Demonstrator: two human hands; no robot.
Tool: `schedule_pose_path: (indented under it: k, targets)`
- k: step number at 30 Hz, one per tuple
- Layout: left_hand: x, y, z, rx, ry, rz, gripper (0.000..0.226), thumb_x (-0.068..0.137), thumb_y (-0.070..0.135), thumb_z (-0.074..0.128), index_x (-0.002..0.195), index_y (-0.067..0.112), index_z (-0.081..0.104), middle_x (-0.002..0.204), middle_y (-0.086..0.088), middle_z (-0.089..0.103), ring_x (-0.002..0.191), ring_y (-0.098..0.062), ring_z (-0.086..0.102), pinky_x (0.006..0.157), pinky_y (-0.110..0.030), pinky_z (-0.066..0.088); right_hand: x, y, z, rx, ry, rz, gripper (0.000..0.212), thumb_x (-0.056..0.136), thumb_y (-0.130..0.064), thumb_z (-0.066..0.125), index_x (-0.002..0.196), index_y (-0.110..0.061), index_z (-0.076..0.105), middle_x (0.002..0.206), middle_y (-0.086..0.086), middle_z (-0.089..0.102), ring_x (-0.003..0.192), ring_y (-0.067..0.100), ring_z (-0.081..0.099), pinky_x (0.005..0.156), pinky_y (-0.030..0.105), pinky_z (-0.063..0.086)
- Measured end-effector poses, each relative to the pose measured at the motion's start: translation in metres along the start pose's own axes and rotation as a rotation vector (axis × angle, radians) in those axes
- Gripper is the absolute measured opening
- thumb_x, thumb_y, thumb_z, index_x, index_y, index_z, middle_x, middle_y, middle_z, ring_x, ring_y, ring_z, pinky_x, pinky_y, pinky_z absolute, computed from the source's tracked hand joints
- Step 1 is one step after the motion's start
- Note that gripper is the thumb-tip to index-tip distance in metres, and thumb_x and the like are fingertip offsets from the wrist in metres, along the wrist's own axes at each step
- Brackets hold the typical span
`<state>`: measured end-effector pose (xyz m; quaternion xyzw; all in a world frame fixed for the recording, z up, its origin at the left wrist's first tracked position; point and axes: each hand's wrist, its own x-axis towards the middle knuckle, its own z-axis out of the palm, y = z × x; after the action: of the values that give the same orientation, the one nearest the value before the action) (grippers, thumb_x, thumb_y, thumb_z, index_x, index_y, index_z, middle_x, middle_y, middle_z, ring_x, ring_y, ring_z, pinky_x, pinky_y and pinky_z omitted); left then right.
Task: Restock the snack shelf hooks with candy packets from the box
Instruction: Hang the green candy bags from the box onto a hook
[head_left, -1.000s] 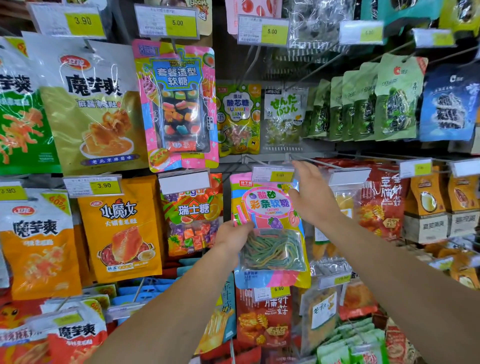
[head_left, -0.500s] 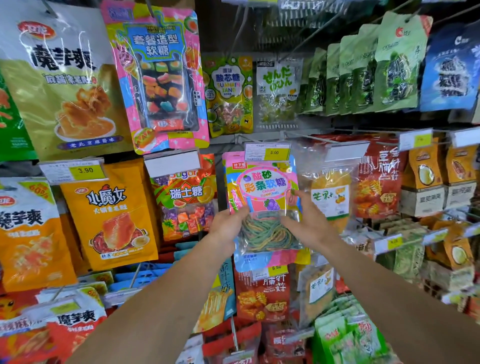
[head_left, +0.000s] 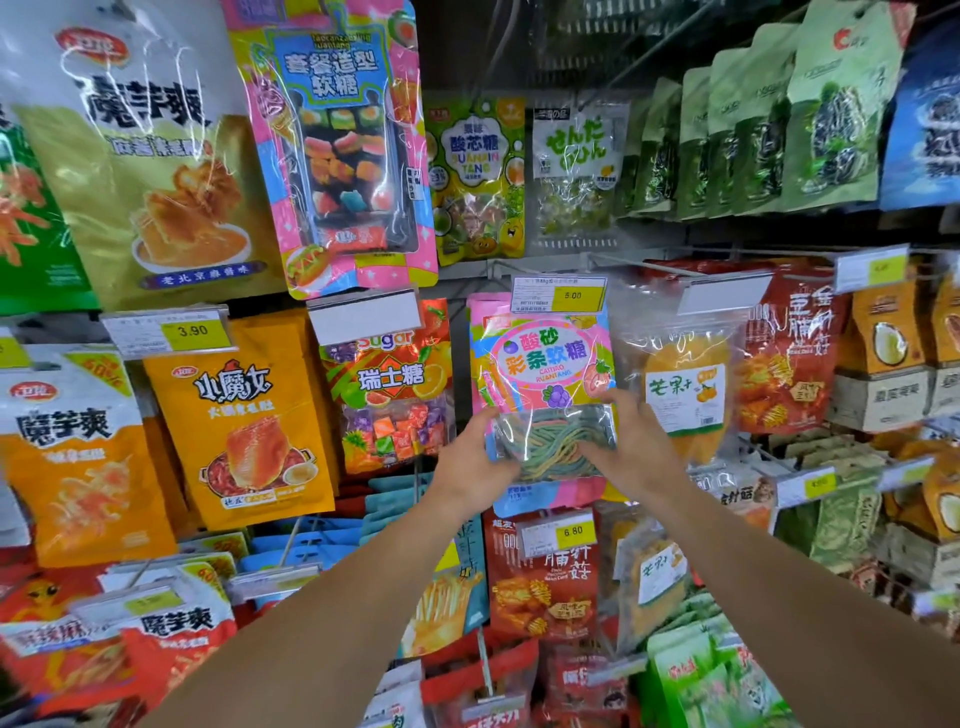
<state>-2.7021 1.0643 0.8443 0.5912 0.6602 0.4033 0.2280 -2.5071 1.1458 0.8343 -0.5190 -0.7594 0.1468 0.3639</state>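
I see both hands up at the snack shelf, each with its grip on the lower part of the same candy packet (head_left: 543, 374), a pink and yellow pack with a clear window showing coloured gummy strips. My left hand (head_left: 470, 462) holds the lower left edge of the window, fingers curled round the side of the pack; my right hand (head_left: 631, 449) holds the lower right edge, thumb lying across the front of the clear film. The packet hangs upright between the two grips, its top tucked behind a price tag (head_left: 560, 294) marked 5.00, directly above the hands; I cannot tell whether the hole at its top sits on the hook. Just left of the left grip hangs a bag of fruit sugar candy (head_left: 387, 387), and further left an orange snack bag (head_left: 244, 431) under a 3.90 tag (head_left: 169, 332). Just right of the right grip hangs a clear pouch of dried mango (head_left: 683, 392), almost touching the candy packet's edge. Below the grips a red mushroom snack pack (head_left: 543, 577) carries a 6.80 tag. Above and to the left hangs a large pink sushi-shaped gummy pack (head_left: 337, 150).
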Motion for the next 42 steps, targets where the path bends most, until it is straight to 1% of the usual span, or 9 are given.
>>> schedule_pose_path:
  k: [3, 5, 7, 13, 16, 22, 31, 37, 42]
  targets:
    - [0.004, 0.000, -0.004, 0.068, -0.102, -0.020, 0.080, 0.089, 0.022, 0.065, 0.153, 0.036, 0.018, 0.152, -0.007, 0.038, 0.105, -0.024, 0.060, 0.090, -0.035, 0.051, 0.005, 0.000, -0.004, -0.008, -0.041, 0.020, 0.064, 0.083, -0.033, 0.071, 0.137, -0.033, 0.036, 0.144, 0.012, 0.041, 0.112, 0.029, 0.058, 0.089, 0.041, 0.051]
    - [0.006, -0.001, -0.007, 0.071, -0.136, -0.027, 0.085, 0.088, 0.026, 0.068, 0.153, 0.037, 0.015, 0.157, -0.005, 0.032, 0.134, -0.026, 0.044, 0.106, -0.041, 0.043, 0.005, -0.001, -0.008, -0.036, -0.106, 0.045, 0.068, 0.085, -0.038, 0.068, 0.143, -0.035, 0.033, 0.160, 0.006, 0.019, 0.128, 0.029, 0.049, 0.101, 0.043, 0.045]
    - [0.006, -0.003, -0.008, 0.058, -0.139, -0.041, 0.086, 0.086, 0.031, 0.070, 0.153, 0.038, 0.016, 0.157, -0.002, 0.030, 0.143, -0.024, 0.033, 0.110, -0.044, 0.038, 0.003, -0.002, -0.010, -0.061, -0.171, 0.054, 0.075, 0.086, -0.043, 0.067, 0.149, -0.032, 0.029, 0.164, 0.000, 0.008, 0.141, 0.025, 0.035, 0.112, 0.039, 0.035]
    - [-0.003, -0.011, -0.019, 0.109, -0.108, -0.040, 0.077, 0.090, 0.025, 0.066, 0.154, 0.028, 0.022, 0.157, -0.001, 0.031, 0.142, -0.023, 0.034, 0.109, -0.036, 0.038, -0.014, -0.020, -0.008, -0.097, -0.208, 0.097, 0.076, 0.087, -0.046, 0.066, 0.150, -0.026, 0.030, 0.152, 0.004, 0.036, 0.136, 0.026, 0.039, 0.108, 0.035, 0.035]
    - [-0.015, -0.020, -0.030, 0.080, -0.081, -0.028, 0.073, 0.088, 0.027, 0.069, 0.151, 0.025, 0.031, 0.152, -0.001, 0.038, 0.139, -0.023, 0.039, 0.110, -0.042, 0.039, -0.031, -0.038, -0.003, -0.141, -0.213, 0.073, 0.069, 0.088, -0.040, 0.064, 0.149, -0.026, 0.035, 0.150, 0.006, 0.039, 0.136, 0.025, 0.039, 0.107, 0.033, 0.035]
    - [-0.067, -0.058, -0.061, 0.044, -0.073, -0.062, 0.066, 0.092, 0.027, 0.064, 0.150, 0.020, 0.034, 0.148, -0.005, 0.044, 0.132, -0.020, 0.047, 0.100, -0.029, 0.043, -0.085, -0.095, 0.027, -0.187, -0.313, 0.041, 0.063, 0.093, -0.034, 0.061, 0.149, -0.020, 0.036, 0.154, 0.007, 0.034, 0.136, 0.026, 0.040, 0.107, 0.033, 0.035]
    - [-0.189, -0.179, -0.126, -0.008, -0.133, -0.195, 0.065, 0.078, 0.038, 0.065, 0.136, 0.012, 0.053, 0.131, -0.013, 0.060, 0.119, -0.027, 0.058, 0.096, -0.042, 0.048, -0.207, -0.187, 0.150, -0.262, -0.503, 0.040, 0.064, 0.092, -0.035, 0.059, 0.149, -0.018, 0.034, 0.153, 0.008, 0.035, 0.138, 0.024, 0.038, 0.107, 0.034, 0.036]
    - [-0.280, -0.269, -0.155, -0.055, -0.132, -0.346, 0.046, 0.082, 0.026, 0.071, 0.125, 0.013, 0.063, 0.119, -0.005, 0.068, 0.111, -0.019, 0.063, 0.094, -0.030, 0.048, -0.301, -0.216, 0.242, -0.237, -0.683, 0.117, 0.059, 0.091, -0.033, 0.060, 0.145, -0.017, 0.042, 0.145, 0.005, 0.044, 0.129, 0.025, 0.048, 0.102, 0.030, 0.038]
    - [-0.353, -0.337, -0.154, -0.121, -0.147, -0.501, 0.039, 0.083, 0.029, 0.068, 0.118, 0.013, 0.066, 0.115, -0.009, 0.069, 0.105, -0.025, 0.065, 0.083, -0.028, 0.046, -0.377, -0.206, 0.308, -0.211, -0.854, 0.153, 0.044, 0.084, -0.036, 0.063, 0.123, -0.017, 0.058, 0.125, 0.006, 0.060, 0.116, 0.026, 0.059, 0.089, 0.030, 0.046]
